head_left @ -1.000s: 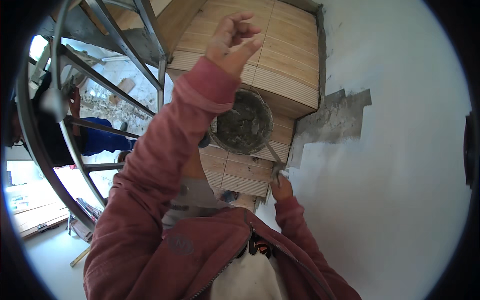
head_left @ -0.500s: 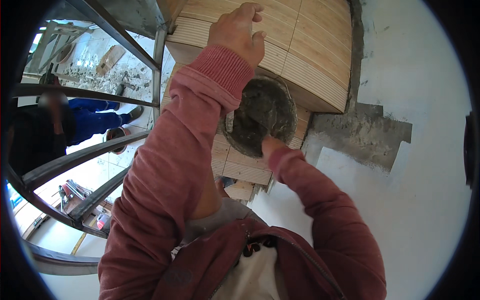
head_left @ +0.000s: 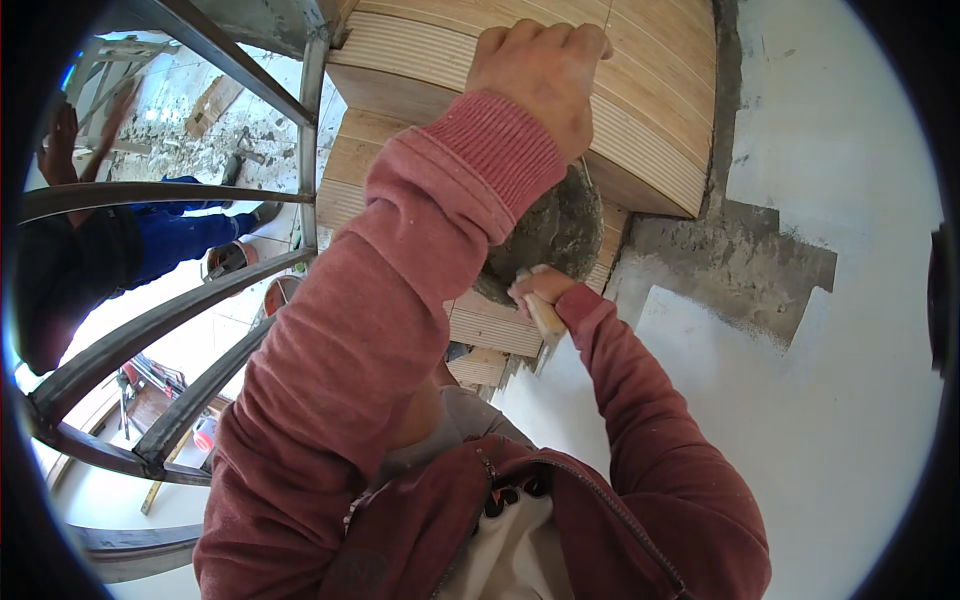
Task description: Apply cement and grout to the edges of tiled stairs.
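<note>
A round bucket (head_left: 596,222) of wet grey mortar (head_left: 548,240) stands on the tiled stairs in front of me. My right hand (head_left: 540,285) is closed around the pale handle of a trowel (head_left: 546,318) at the bucket's near rim. The trowel's blade cannot be made out. My left hand (head_left: 540,75) is above the wood-look step (head_left: 655,75), beyond the bucket, its back turned up and its fingers curled. Whatever those fingers hold, if anything, is hidden. My left sleeve covers part of the bucket.
A metal railing (head_left: 180,300) runs along my left. Below it, a person in blue trousers (head_left: 185,245) is near buckets (head_left: 232,262) on a mortar-splashed floor. A white wall (head_left: 850,400) with a bare grey cement patch (head_left: 740,270) rises on my right.
My left hand has moved right and its fingers have curled in. My right hand has drawn back to the bucket's near rim, bringing the trowel handle into view. The other person has raised their hands.
</note>
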A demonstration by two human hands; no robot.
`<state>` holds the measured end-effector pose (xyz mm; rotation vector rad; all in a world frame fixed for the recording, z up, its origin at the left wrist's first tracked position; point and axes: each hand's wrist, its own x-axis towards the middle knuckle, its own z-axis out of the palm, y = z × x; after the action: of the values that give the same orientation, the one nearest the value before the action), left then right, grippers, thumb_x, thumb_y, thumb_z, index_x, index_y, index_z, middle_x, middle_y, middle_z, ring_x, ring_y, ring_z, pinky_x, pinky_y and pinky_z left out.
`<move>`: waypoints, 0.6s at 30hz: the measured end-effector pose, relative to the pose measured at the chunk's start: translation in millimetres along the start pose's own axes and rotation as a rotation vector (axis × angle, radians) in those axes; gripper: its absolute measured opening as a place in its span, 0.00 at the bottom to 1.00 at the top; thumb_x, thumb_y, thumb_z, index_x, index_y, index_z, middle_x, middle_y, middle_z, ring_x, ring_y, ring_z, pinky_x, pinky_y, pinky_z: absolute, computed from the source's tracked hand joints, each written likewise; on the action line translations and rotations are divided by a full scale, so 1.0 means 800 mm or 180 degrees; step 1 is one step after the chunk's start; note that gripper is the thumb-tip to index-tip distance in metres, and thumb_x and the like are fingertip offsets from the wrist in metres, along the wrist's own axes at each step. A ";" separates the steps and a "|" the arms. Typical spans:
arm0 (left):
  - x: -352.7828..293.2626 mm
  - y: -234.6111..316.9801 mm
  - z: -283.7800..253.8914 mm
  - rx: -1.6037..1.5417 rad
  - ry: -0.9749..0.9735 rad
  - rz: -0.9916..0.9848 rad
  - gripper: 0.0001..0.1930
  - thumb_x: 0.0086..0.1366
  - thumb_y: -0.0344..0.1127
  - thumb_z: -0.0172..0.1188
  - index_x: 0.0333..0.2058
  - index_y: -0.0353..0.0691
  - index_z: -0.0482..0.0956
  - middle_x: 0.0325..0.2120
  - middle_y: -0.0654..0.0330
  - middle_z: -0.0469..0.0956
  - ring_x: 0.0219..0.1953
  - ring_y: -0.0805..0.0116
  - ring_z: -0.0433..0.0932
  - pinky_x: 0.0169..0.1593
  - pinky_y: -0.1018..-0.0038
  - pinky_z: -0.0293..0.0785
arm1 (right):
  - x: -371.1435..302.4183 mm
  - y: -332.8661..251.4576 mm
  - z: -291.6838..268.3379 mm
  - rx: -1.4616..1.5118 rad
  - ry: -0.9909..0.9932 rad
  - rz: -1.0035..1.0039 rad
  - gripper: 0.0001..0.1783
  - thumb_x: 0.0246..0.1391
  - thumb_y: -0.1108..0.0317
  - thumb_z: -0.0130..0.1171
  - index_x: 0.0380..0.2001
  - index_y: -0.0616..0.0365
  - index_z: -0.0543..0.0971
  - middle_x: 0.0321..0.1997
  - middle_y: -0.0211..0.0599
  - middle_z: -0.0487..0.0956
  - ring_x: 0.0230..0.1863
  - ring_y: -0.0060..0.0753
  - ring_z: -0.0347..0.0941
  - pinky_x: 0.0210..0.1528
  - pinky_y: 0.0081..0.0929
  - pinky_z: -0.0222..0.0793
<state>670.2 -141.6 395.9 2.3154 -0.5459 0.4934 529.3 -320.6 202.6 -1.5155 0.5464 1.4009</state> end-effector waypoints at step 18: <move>-0.021 0.015 0.006 0.0116 -0.0279 -0.0106 0.16 0.48 0.27 0.54 0.39 0.46 0.69 0.33 0.66 0.73 0.40 0.65 0.71 0.47 0.66 0.61 | -0.063 -0.004 -0.013 -0.3281 0.1736 -0.0750 0.26 0.33 0.68 0.59 0.39 0.68 0.64 0.34 0.59 0.73 0.39 0.51 0.71 0.41 0.35 0.66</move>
<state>650.7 -149.1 390.7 2.3860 -0.5432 0.3904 525.1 -342.3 249.3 -2.7189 -0.1134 1.0962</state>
